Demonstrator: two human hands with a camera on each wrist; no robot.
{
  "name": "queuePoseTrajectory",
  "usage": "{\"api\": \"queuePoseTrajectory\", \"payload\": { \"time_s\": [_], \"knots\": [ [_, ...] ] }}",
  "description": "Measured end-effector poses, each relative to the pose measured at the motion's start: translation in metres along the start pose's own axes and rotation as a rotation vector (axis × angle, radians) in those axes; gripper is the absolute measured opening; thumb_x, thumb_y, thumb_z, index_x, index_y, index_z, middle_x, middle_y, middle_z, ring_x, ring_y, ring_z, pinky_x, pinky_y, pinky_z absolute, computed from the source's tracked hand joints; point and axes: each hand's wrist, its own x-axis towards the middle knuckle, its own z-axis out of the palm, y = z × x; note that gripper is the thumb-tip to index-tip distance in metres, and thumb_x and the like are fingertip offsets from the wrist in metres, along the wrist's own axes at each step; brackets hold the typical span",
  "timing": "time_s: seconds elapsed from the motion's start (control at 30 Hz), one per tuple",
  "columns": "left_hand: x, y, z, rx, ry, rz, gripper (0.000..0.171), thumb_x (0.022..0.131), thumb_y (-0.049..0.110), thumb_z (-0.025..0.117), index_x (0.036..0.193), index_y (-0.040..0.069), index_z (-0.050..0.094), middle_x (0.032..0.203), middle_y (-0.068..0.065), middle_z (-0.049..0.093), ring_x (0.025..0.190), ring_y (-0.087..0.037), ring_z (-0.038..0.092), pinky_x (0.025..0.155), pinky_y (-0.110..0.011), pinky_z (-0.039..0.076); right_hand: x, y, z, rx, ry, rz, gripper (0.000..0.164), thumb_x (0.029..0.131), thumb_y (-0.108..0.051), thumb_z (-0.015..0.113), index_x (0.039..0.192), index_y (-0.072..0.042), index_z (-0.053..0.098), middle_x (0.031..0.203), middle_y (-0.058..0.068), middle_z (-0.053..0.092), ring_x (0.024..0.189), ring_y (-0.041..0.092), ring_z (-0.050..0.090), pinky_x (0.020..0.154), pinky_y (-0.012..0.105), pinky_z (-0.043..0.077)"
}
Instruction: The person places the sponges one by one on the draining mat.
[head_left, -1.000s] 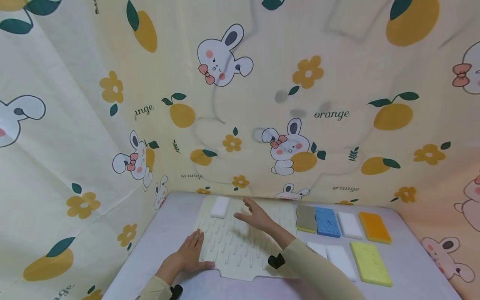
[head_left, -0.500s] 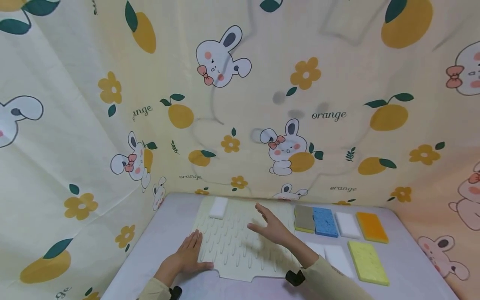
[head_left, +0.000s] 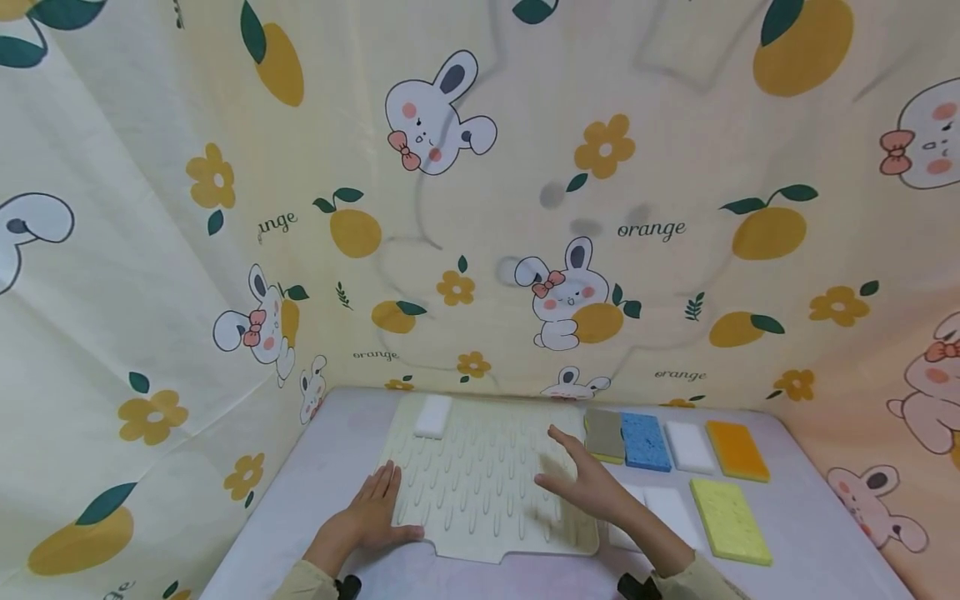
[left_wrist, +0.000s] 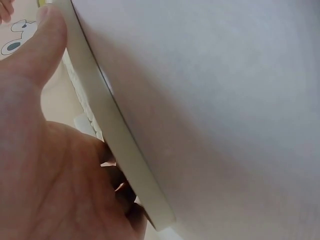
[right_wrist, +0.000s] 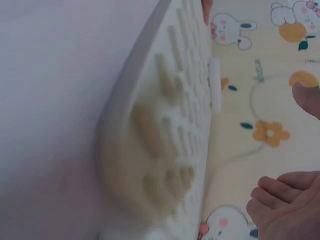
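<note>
Slips and knocks possible

The ridged board, just right of the straight-fingered left hand, is touched, not gripped, by it and partly overhung by the spread, empty right hand. White sponges near that hand could be knocked by a low sweep; the board might be shifted by uneven left pressure.

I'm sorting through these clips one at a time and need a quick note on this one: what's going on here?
A person is working with bare hands over a cream ribbed board on a table. The left grip rests against the board's left edge. The right grip hovers over its right side, holding nothing. One white block sits at the board's far left; other blocks, including a blue one and a yellow-green one, lie off to the right.
</note>
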Motion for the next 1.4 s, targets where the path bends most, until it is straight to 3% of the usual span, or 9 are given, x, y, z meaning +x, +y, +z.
{"api": "queuePoseTrajectory", "payload": {
  "time_s": [0.13,0.33,0.7,0.8,0.93,1.13,1.4],
  "knots": [
    [0.002,-0.003,0.002,-0.006,0.002,0.003,0.138,0.081,0.086,0.068,0.165,-0.011,0.02,0.176,-0.031,0.011,0.164,-0.048,0.01,0.134,-0.061,0.012,-0.014,0.008,-0.01,-0.04,-0.004,0.036,0.098,0.096,-0.055,0.079,0.17,-0.014,0.03,0.175,0.017,0.03,0.16,0.047,0.027,0.121,0.074,0.032],
    [0.003,-0.005,0.004,-0.025,0.004,0.011,0.138,0.079,0.086,0.07,0.164,-0.012,0.023,0.175,-0.033,0.013,0.163,-0.049,0.013,0.134,-0.06,0.014,-0.038,0.018,-0.029,-0.088,0.001,0.055,0.096,0.095,-0.05,0.081,0.169,-0.011,0.033,0.172,0.022,0.033,0.156,0.053,0.029,0.118,0.077,0.033],
    [-0.004,0.004,-0.003,-0.031,0.006,0.029,0.138,0.082,0.084,0.07,0.164,-0.015,0.019,0.173,-0.035,0.012,0.162,-0.052,0.011,0.132,-0.064,0.012,-0.075,0.039,-0.064,-0.175,0.008,0.115,0.096,0.094,-0.049,0.082,0.167,-0.009,0.034,0.169,0.031,0.033,0.151,0.059,0.034,0.113,0.081,0.036],
    [-0.006,0.006,-0.005,-0.021,-0.019,0.007,0.137,0.083,0.083,0.07,0.165,-0.014,0.018,0.174,-0.035,0.01,0.162,-0.051,0.009,0.133,-0.063,0.01,-0.081,0.045,-0.072,-0.193,0.002,0.13,0.098,0.095,-0.05,0.081,0.167,-0.006,0.032,0.168,0.033,0.032,0.15,0.06,0.033,0.112,0.081,0.036],
    [-0.01,0.01,-0.011,0.002,-0.038,-0.019,0.134,0.084,0.078,0.075,0.165,-0.012,0.02,0.174,-0.034,0.011,0.163,-0.049,0.011,0.133,-0.061,0.012,-0.089,0.056,-0.082,-0.225,0.013,0.116,0.1,0.095,-0.05,0.08,0.167,-0.001,0.03,0.167,0.036,0.032,0.148,0.062,0.034,0.109,0.082,0.039],
    [-0.011,0.012,-0.014,0.018,-0.009,-0.007,0.129,0.084,0.072,0.079,0.164,-0.013,0.024,0.174,-0.033,0.015,0.162,-0.049,0.016,0.133,-0.059,0.018,-0.1,0.071,-0.101,-0.285,0.081,0.067,0.099,0.094,-0.045,0.084,0.162,0.007,0.034,0.161,0.04,0.036,0.143,0.064,0.039,0.108,0.083,0.038],
    [-0.014,0.017,-0.019,-0.026,0.012,-0.004,0.126,0.084,0.066,0.083,0.163,-0.014,0.027,0.173,-0.034,0.017,0.161,-0.051,0.017,0.132,-0.06,0.019,-0.108,0.088,-0.133,-0.345,0.028,0.208,0.11,0.093,-0.049,0.083,0.164,0.011,0.023,0.162,0.046,0.023,0.142,0.067,0.031,0.107,0.086,0.033]
  ]
}}
